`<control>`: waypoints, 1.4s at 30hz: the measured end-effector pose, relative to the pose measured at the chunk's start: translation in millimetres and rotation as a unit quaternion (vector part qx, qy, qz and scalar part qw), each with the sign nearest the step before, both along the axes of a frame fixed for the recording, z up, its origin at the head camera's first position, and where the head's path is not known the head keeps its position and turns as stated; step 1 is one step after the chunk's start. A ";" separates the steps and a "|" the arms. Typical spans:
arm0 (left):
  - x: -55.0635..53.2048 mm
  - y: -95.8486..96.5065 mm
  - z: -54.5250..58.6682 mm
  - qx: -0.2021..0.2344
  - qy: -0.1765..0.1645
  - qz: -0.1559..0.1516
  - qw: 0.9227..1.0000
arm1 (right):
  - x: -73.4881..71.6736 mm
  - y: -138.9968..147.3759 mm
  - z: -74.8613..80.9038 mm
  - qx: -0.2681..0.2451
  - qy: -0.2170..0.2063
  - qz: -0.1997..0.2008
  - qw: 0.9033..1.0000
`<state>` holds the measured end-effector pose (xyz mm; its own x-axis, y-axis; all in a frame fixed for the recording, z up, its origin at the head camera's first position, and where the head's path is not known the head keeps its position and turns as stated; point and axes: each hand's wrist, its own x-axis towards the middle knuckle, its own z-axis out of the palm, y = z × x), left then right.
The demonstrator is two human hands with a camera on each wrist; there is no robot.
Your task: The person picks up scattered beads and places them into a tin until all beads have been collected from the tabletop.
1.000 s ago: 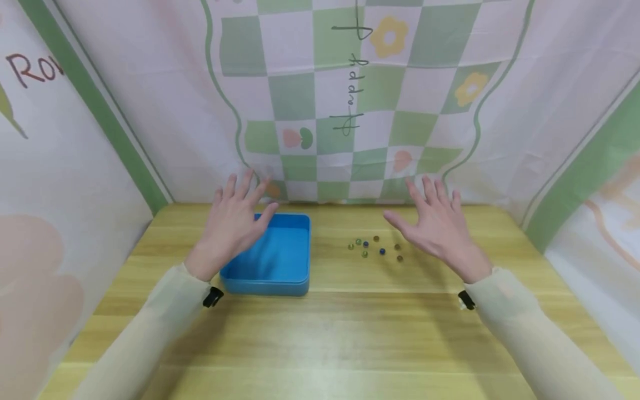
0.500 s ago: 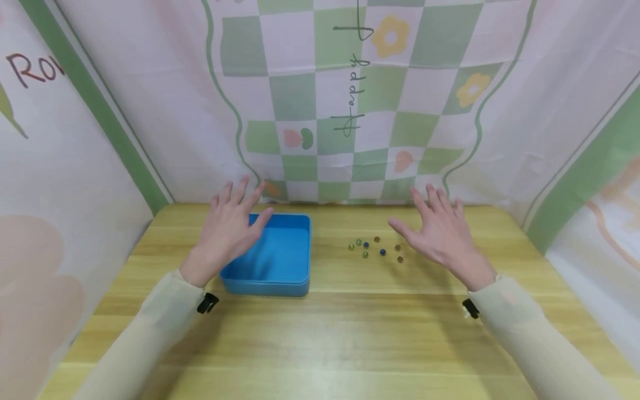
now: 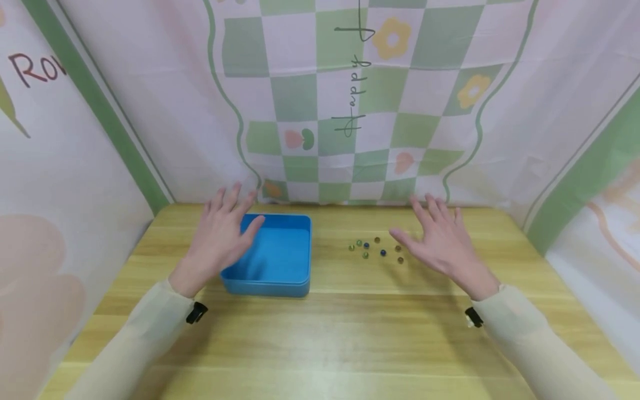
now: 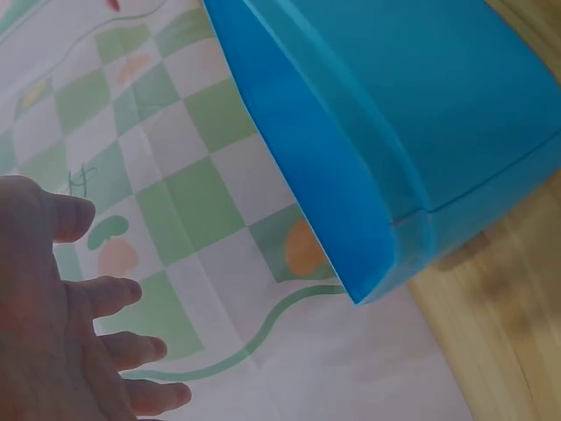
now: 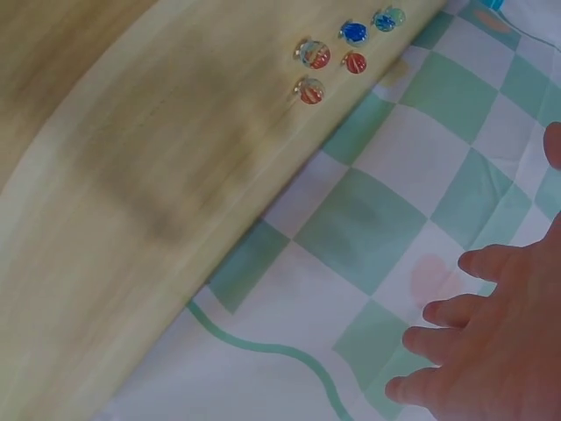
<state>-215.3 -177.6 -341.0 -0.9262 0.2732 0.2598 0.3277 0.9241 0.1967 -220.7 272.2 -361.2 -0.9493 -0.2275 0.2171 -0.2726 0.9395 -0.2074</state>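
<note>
My left hand (image 3: 216, 239), fingers spread, hovers over the left side of a blue open-topped box (image 3: 280, 255) and holds nothing. The left wrist view shows the spread fingers (image 4: 114, 298) apart from the box (image 4: 412, 114). To the right of the box several small glass marbles lie scattered, among them a blue marble (image 3: 383, 253), a green marble (image 3: 365, 255) and a brownish marble (image 3: 400, 260). My right hand (image 3: 445, 244) hangs just right of the marbles, fingers spread and grasping nothing. Red-streaked marbles (image 5: 314, 54) show in the right wrist view, away from that hand.
A wooden table (image 3: 330, 344) carries the box and marbles. Behind it hangs a checked cloth (image 3: 335, 94) with flowers and writing. White cloth panels with green bands (image 3: 575, 194) stand on both sides.
Both hands have drawn back toward me and lower, the left also shifting left and the right slightly right. The box and marbles have stayed in place.
</note>
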 end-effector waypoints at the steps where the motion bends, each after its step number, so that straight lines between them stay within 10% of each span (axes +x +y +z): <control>1: 1.0 -0.8 -0.7 -0.001 0.001 -0.002 1.000 | 1.1 0.4 -0.7 0.001 -0.001 0.001 1.000; 24: 25.4 -14.4 -17.3 0.020 0.028 -0.014 0.999 | 14.5 6.6 -14.9 0.017 -0.009 0.006 1.000; 42: 47.1 -28.1 -34.0 0.017 -0.014 -0.011 1.000 | 20.7 5.6 -24.0 -0.018 -0.005 0.007 1.000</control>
<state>-168.2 -205.8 -375.0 -0.9272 0.2854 0.2426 0.3420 0.9092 0.2376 -200.0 277.7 -385.1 -0.9480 -0.2331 0.2166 -0.2838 0.9273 -0.2441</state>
